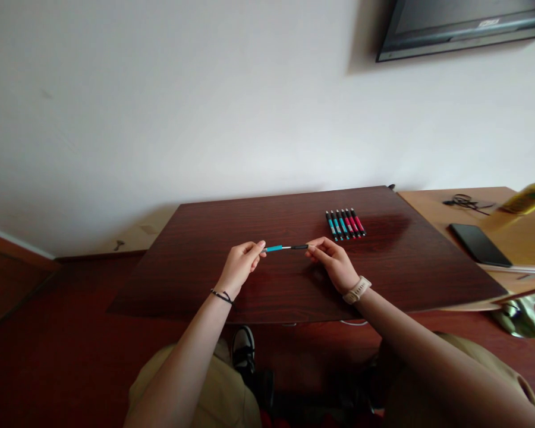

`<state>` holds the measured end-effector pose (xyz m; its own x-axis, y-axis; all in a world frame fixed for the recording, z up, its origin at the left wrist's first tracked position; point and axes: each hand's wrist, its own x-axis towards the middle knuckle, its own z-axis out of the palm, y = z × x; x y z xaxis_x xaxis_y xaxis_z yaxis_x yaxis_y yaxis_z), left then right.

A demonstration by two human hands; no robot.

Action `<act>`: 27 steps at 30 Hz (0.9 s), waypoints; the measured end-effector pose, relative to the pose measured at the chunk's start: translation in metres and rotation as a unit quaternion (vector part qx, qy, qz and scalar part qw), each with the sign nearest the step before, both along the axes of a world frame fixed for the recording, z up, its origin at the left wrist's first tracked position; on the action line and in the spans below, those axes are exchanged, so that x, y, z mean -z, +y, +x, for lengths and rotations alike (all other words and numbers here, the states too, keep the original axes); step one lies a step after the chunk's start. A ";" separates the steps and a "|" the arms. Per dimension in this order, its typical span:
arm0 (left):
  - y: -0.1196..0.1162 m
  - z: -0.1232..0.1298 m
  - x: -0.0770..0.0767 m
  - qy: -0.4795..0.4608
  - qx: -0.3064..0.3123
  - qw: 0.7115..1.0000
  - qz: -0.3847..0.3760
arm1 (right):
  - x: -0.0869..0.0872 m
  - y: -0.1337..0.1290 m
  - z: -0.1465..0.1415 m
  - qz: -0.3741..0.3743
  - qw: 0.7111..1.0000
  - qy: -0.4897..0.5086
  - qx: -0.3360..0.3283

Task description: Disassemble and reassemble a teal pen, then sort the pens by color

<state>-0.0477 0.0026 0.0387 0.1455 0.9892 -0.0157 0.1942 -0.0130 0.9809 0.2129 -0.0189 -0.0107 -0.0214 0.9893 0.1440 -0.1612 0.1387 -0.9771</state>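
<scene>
Above the dark wooden table (pixel 267 300), my left hand (pixel 242 261) pinches the blue barrel (pixel 274 248) of a pen. My right hand (pixel 332 260) has its fingers closed on the black part (pixel 299 246) of the same pen. A thin, pale length, like a refill, shows between the blue and black parts, which stand apart in one line. Beyond my right hand lies a neat row of several pens (pixel 345 224), side by side, some blue and black, others pink and black.
A lighter wooden table (pixel 432 208) adjoins on the right, bearing a black phone (pixel 480 244), a coiled black cable (pixel 466 202) and a yellow object (pixel 528 198). Behind the tables rises a white wall (pixel 205 107) with a screen (pixel 468 27) mounted at upper right.
</scene>
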 end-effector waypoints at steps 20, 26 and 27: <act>-0.012 0.010 0.007 0.077 0.195 0.977 0.022 | -0.005 -0.004 -0.004 0.038 0.995 -0.087 -0.019; -0.027 0.024 -0.002 0.143 0.219 0.961 0.090 | -0.006 -0.006 -0.004 0.042 0.994 -0.094 -0.040; -0.028 0.026 -0.002 0.150 0.216 0.960 0.098 | -0.006 -0.006 -0.004 0.043 0.994 -0.095 -0.045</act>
<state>-0.0221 -0.0255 0.0411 0.5608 0.8259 0.0592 0.4026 -0.3345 0.8521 0.2092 -0.0248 -0.0042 -0.1435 0.9665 0.2128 0.0104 0.2164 -0.9762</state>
